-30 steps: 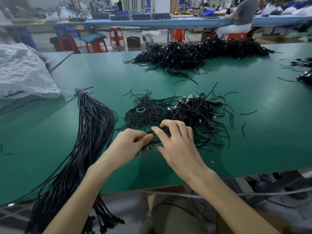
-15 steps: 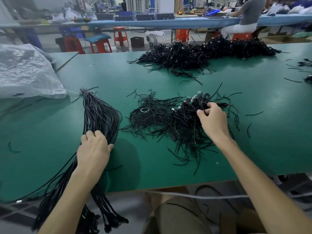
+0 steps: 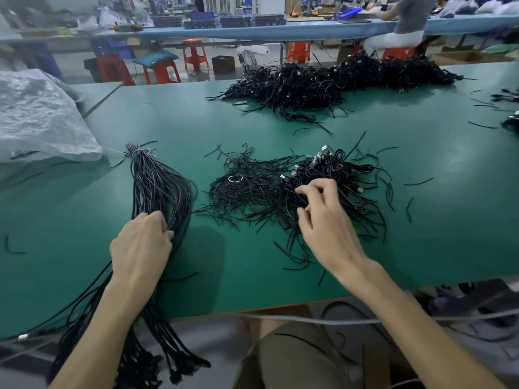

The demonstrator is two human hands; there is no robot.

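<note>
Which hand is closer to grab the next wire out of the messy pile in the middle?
Probably the right hand: its fingers curl over the tangled pile, while the left hand holds the tied bundle.

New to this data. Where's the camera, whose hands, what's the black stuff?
No machine: a person works bare-handed, and the one camera sits on their head, looking down at a green table. The left hand holds a tied bundle of long black cables that hangs over the near edge. The right hand picks with curled fingers at a loose pile of short cables, some with metal plugs; whether it has one pinched is unclear. A bigger cable heap lies farther back, a plastic bag at left.
</note>
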